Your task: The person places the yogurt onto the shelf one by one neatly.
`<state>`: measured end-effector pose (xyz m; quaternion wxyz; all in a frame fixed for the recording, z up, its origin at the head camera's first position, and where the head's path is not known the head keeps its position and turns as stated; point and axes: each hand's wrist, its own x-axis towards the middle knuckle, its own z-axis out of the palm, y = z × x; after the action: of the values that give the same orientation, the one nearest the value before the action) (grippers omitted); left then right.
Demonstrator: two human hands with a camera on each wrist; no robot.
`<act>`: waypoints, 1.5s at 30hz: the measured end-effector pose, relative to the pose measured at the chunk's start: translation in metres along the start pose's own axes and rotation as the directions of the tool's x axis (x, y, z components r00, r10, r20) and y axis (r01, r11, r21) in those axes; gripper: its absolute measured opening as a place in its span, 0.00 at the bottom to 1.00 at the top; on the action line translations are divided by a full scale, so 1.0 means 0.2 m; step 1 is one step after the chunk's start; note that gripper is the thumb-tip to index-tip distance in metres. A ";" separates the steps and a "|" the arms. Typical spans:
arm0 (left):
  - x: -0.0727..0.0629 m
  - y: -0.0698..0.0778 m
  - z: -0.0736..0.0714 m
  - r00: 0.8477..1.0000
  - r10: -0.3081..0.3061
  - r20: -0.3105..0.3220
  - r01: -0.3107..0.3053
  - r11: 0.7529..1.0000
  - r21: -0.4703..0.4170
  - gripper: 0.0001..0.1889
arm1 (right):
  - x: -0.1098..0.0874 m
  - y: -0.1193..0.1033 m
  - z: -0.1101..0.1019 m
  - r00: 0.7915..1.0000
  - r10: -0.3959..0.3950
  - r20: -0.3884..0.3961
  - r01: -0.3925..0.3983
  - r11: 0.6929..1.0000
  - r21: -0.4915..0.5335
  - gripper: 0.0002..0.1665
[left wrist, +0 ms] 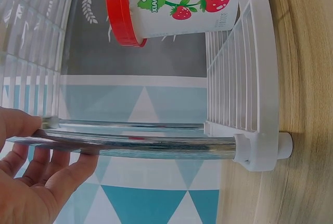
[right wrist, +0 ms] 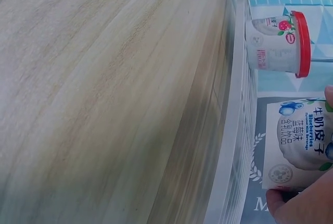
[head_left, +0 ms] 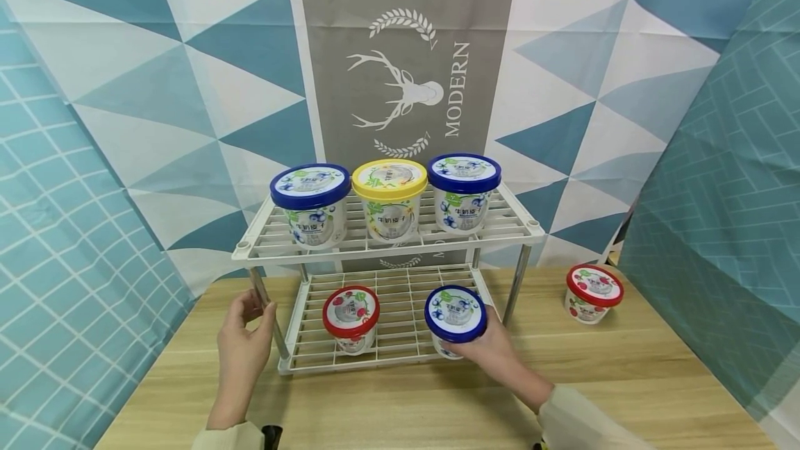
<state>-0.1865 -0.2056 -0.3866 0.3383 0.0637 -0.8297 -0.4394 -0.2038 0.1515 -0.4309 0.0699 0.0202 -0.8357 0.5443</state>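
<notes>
My left hand (head_left: 245, 342) grips the front left metal post (left wrist: 140, 145) of a white two-tier rack (head_left: 375, 369), thumb on one side and fingers on the other. At the right of the lower tier, my right hand (head_left: 494, 353) holds a blue-lidded blueberry tub (head_left: 455, 314) by its side. Whether its base touches the slats I cannot tell. To its left, a red-lidded strawberry tub (head_left: 351, 318) stands upright on the same tier; the left wrist view shows its printed side (left wrist: 182, 5).
On the upper tier stand a blue-lidded tub (head_left: 310, 203), a yellow-lidded tub (head_left: 390, 200) and another blue-lidded tub (head_left: 464, 193). A red-lidded tub (head_left: 594, 292) sits on the wooden table (head_left: 400, 412) right of the rack. Patterned cloth (head_left: 562, 54) hangs behind.
</notes>
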 end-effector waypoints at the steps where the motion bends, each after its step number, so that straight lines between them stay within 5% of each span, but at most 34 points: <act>1: 0.00 0.00 0.00 1.000 0.000 0.000 0.000 1.000 0.001 0.13 | 0.00 0.00 0.00 1.000 -0.005 -0.002 0.005 1.000 -0.007 0.57; 28: 0.01 0.00 0.01 1.000 0.007 -0.003 -0.007 1.000 -0.001 0.12 | 0.03 -0.02 0.08 0.999 -0.038 -0.019 0.038 0.999 0.013 0.61; 45: 0.00 0.00 0.00 1.000 -0.019 0.004 0.019 1.000 0.001 0.12 | 0.07 -0.03 0.13 0.998 -0.034 -0.050 0.031 0.997 -0.077 0.60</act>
<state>-0.1869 -0.2058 -0.3864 0.3323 0.0709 -0.8299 -0.4425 -0.2185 0.1256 -0.4338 0.1007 0.0173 -0.8533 0.5114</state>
